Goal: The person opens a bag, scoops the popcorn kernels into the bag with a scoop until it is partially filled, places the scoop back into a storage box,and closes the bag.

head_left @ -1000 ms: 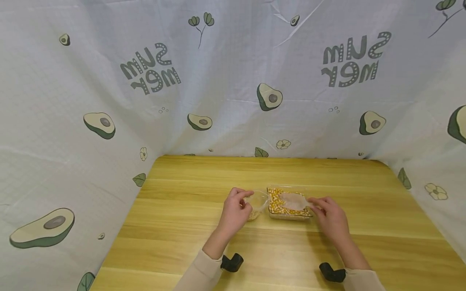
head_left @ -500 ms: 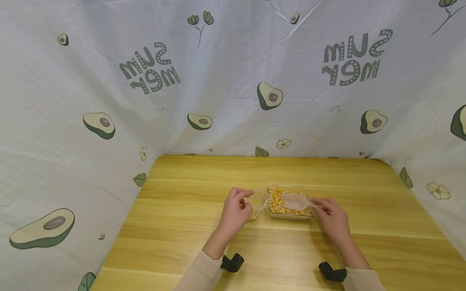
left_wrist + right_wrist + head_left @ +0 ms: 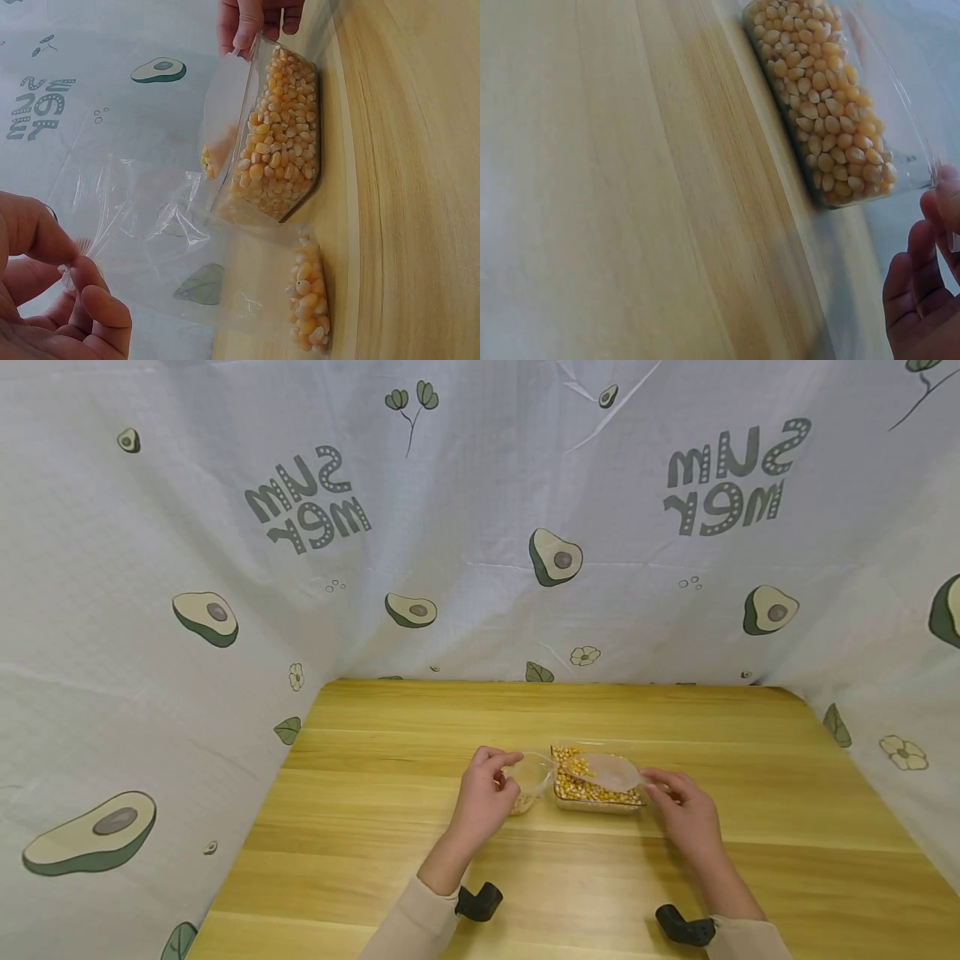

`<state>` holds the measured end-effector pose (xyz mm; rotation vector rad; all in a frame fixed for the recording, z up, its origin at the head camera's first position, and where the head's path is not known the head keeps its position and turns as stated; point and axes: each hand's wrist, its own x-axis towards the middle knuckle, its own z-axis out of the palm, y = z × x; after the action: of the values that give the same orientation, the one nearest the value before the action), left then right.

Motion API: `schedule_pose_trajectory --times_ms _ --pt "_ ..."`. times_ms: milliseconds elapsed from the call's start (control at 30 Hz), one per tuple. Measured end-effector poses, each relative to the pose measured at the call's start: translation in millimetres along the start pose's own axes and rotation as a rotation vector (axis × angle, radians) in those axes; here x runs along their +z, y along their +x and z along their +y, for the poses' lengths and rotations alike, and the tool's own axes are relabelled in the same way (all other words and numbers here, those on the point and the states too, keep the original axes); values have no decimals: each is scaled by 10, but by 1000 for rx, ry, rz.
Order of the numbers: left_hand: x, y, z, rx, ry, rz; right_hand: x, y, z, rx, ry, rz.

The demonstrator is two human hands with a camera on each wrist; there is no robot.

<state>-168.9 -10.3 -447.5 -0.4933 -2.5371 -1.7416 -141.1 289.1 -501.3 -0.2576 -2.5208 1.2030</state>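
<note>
My left hand (image 3: pixel 486 793) pinches the rim of a clear plastic bag (image 3: pixel 165 232), holding its mouth open. Corn kernels (image 3: pixel 306 300) lie in the bag's bottom, which rests on the table. Right beside it stands a clear rectangular container (image 3: pixel 600 807) well filled with yellow corn kernels (image 3: pixel 281 127). My right hand (image 3: pixel 686 810) pinches the handle end of a translucent plastic scoop (image 3: pixel 615 772) above the container. The scoop's left end carries some kernels and points toward the bag's mouth. In the right wrist view, the container's wall and the fingers (image 3: pixel 922 270) show.
The wooden table (image 3: pixel 375 793) runs out to both sides of the container and bag. A white curtain (image 3: pixel 480 510) printed with avocados hangs behind the table and along its sides. Black wrist mounts (image 3: pixel 478 902) sit by both sleeves.
The scoop has risen from the corn and tilted, its left end now bearing kernels near the bag's mouth. My left hand and the bag have stayed almost still.
</note>
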Motion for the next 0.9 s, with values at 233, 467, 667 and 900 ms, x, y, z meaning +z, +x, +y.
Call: schedule_pose_trajectory --times_ms 233,467,667,900 --pt "-1 4 14 -1 -5 -4 -51 -16 -26 20 5 -2" --pt "8 6 7 6 -8 -1 -124 -44 -98 32 34 -10" --pt "13 10 13 9 -12 0 -192 -53 -240 57 71 -26" --pt "22 16 20 4 -19 4 -229 -50 -456 16 119 -24"
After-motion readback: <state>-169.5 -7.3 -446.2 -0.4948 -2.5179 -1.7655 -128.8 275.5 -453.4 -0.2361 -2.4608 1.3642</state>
